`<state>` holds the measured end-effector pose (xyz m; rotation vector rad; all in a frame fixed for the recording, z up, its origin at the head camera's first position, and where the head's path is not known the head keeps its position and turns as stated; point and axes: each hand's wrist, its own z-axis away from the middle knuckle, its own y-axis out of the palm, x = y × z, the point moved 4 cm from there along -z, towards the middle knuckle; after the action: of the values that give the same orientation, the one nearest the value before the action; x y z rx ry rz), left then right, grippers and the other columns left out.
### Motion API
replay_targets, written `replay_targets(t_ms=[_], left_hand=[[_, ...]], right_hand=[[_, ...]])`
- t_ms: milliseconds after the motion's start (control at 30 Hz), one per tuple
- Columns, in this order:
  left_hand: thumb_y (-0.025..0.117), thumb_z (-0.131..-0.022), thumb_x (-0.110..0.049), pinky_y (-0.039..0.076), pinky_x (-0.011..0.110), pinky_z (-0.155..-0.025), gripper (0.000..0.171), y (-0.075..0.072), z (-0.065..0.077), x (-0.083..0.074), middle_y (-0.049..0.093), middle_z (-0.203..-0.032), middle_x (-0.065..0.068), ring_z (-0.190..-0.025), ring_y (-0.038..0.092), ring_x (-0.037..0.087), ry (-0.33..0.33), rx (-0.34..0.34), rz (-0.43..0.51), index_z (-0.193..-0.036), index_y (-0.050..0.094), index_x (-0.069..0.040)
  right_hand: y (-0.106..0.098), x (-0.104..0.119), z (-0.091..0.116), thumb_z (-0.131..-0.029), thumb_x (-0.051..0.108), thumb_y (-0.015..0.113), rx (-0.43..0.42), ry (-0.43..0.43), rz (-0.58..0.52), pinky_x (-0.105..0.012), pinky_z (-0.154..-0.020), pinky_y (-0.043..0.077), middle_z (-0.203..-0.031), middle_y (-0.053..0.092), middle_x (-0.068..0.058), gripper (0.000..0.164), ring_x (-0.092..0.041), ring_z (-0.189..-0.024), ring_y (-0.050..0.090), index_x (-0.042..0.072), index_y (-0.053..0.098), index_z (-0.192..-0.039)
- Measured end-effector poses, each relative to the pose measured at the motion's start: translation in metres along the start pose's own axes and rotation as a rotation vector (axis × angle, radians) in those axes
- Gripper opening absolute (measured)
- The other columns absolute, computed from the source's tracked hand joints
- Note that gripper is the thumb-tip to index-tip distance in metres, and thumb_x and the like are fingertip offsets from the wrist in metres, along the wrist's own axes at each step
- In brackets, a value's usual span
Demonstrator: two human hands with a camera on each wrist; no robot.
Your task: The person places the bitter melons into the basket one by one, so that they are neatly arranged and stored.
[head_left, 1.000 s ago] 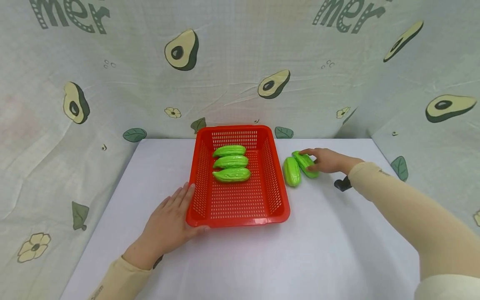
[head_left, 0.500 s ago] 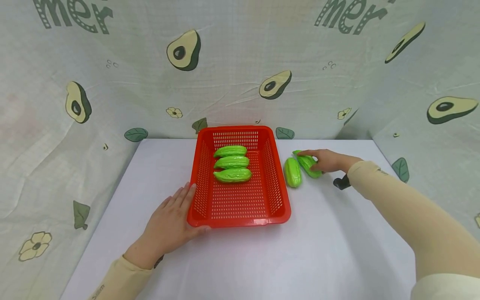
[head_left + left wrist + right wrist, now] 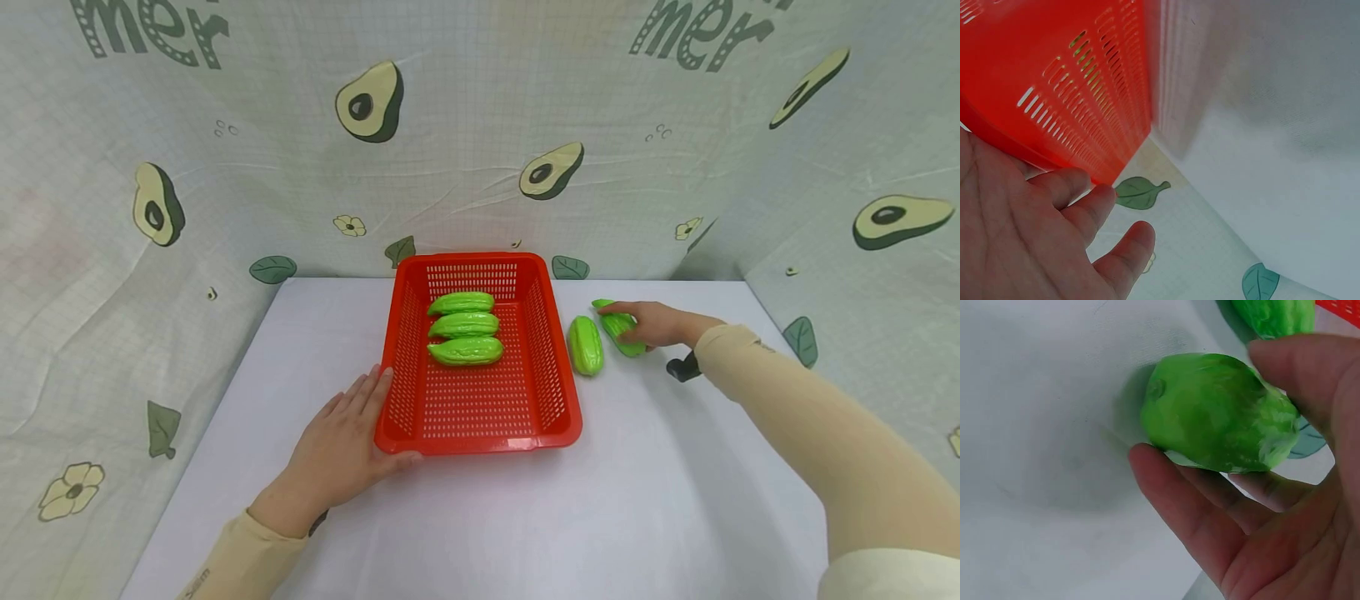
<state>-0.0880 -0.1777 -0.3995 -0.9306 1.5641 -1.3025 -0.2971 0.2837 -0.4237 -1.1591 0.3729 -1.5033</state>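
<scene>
Bitter gourd (image 3: pixel 1222 412), being pinched by right hand (image 3: pixel 651 323) far right of basket (image 3: pixel 558 433), is risking slipping; left hand (image 3: pixel 341 450) is resting flat.

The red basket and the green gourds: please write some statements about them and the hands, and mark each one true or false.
1. The red basket holds three green gourds. True.
2. The right hand grips a gourd beside the basket. True.
3. The left hand holds a gourd. False: it rests against the basket's near left corner.
4. Two gourds lie left of the basket. False: the loose gourd and the gripped one are on its right.
</scene>
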Motion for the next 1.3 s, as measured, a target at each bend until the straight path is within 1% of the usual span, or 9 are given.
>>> replay_targets(t_ms=[100,233,300,400,633,800,867,1033,1300], left_hand=[[0.040,-0.076,-0.090,0.036,0.060,-0.107,0.121,0.000,0.000,0.000,0.029,-0.159,0.019,-0.140,0.035,0.040,0.003,-0.001,0.003,-0.158,0.021,-0.003],[0.039,-0.076,-0.091,0.035,0.060,-0.107,0.121,0.000,-0.001,0.000,0.029,-0.159,0.019,-0.140,0.035,0.040,0.004,0.000,0.004,-0.158,0.021,-0.003],[0.038,-0.076,-0.091,0.035,0.060,-0.107,0.121,0.000,-0.001,0.000,0.030,-0.159,0.019,-0.140,0.035,0.040,0.003,0.001,0.006,-0.158,0.021,-0.002],[0.039,-0.076,-0.090,0.035,0.060,-0.107,0.122,-0.001,0.000,0.000,0.030,-0.158,0.020,-0.140,0.035,0.041,0.001,0.001,0.010,-0.158,0.022,-0.002],[0.051,-0.077,-0.086,0.036,0.060,-0.107,0.119,0.000,0.000,0.000,0.031,-0.158,0.020,-0.140,0.036,0.040,0.005,-0.008,0.016,-0.157,0.023,-0.002],[0.047,-0.077,-0.087,0.036,0.060,-0.107,0.120,-0.001,0.000,0.001,0.031,-0.158,0.020,-0.140,0.036,0.040,0.015,-0.013,0.010,-0.157,0.023,-0.001],[0.044,-0.077,-0.088,0.036,0.060,-0.107,0.120,-0.001,0.001,0.002,0.031,-0.158,0.020,-0.140,0.036,0.040,0.014,-0.013,0.007,-0.157,0.023,-0.001],[0.042,-0.077,-0.089,0.037,0.060,-0.107,0.121,0.000,0.002,0.003,0.031,-0.158,0.020,-0.140,0.036,0.041,0.008,-0.010,0.011,-0.157,0.023,-0.001],[0.044,-0.077,-0.088,0.036,0.060,-0.107,0.120,0.001,0.000,0.003,0.029,-0.160,0.018,-0.141,0.035,0.040,0.011,-0.014,0.007,-0.158,0.022,-0.003]], right_hand=[[-0.002,-0.003,0.003,-0.096,0.019,0.065,-0.042,-0.010,0.047,-0.047,-0.083,0.053,-0.152,0.036,-0.025,0.061,-0.038,-0.113,0.049,0.020,0.042,-0.153],[-0.011,-0.003,0.010,-0.095,0.017,0.066,-0.093,-0.040,0.084,-0.063,-0.098,0.043,-0.152,0.037,-0.025,0.061,-0.041,-0.121,0.046,0.018,0.042,-0.152],[-0.017,-0.002,0.015,-0.096,0.016,0.066,-0.107,-0.061,0.083,-0.066,-0.102,0.038,-0.152,0.037,-0.024,0.062,-0.042,-0.127,0.042,0.018,0.042,-0.152],[-0.029,0.007,0.024,-0.095,0.012,0.066,-0.132,-0.109,0.077,-0.066,-0.101,0.038,-0.152,0.037,-0.024,0.061,-0.044,-0.131,0.040,0.018,0.042,-0.152],[-0.066,0.054,0.052,-0.095,0.005,0.067,-0.216,-0.259,0.092,-0.063,-0.098,0.043,-0.152,0.039,-0.017,0.060,-0.042,-0.129,0.044,0.019,0.046,-0.149],[-0.082,0.102,0.061,-0.093,0.000,0.065,-0.242,-0.397,0.156,-0.060,-0.097,0.045,-0.151,0.038,-0.019,0.055,-0.040,-0.128,0.044,0.017,0.053,-0.143],[-0.083,0.123,0.059,-0.093,0.000,0.065,-0.225,-0.424,0.184,-0.058,-0.097,0.046,-0.151,0.039,-0.018,0.054,-0.037,-0.129,0.043,0.018,0.054,-0.143],[-0.071,0.173,0.047,-0.094,0.004,0.064,-0.102,-0.442,0.238,-0.052,-0.101,0.045,-0.153,0.038,-0.011,0.054,-0.031,-0.133,0.041,0.024,0.053,-0.144],[-0.023,0.233,0.024,-0.095,0.009,0.066,0.122,-0.544,0.373,-0.044,-0.111,0.036,-0.150,0.043,0.002,0.056,-0.023,-0.140,0.034,0.030,0.051,-0.145]])
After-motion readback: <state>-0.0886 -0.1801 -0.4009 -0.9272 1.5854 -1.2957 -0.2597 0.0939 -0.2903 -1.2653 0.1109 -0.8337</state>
